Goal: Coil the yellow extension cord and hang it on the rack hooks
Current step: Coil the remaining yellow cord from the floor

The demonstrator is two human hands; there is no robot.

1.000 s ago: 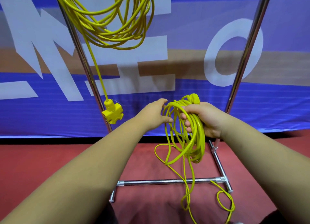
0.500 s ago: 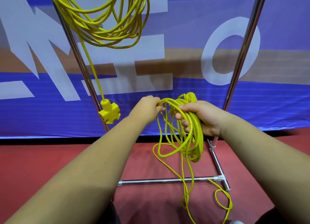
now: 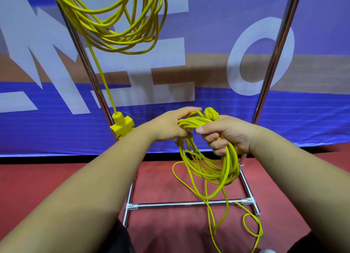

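My right hand point(image 3: 226, 134) grips a bundle of yellow cord loops point(image 3: 210, 169) that hangs below it, with the yellow plug point(image 3: 211, 114) sticking up behind my fingers. My left hand point(image 3: 171, 125) holds the top strands of the same bundle between thumb and fingers. Loose cord point(image 3: 214, 222) trails from the coil down to the floor and curls at the lower right. A second yellow coil point(image 3: 121, 25) hangs at the upper left of the chrome rack point(image 3: 272, 59); its triple socket block point(image 3: 122, 125) dangles beside the left pole. The rack's hooks are out of view.
The rack's left pole point(image 3: 83, 59) and bottom crossbar point(image 3: 185, 204) stand on a red floor point(image 3: 37, 184). A blue banner with large white letters point(image 3: 265, 108) fills the background behind the rack.
My left hand has slid right along the top of the coil and closed on its strands, next to my right hand. The coil has shifted slightly.
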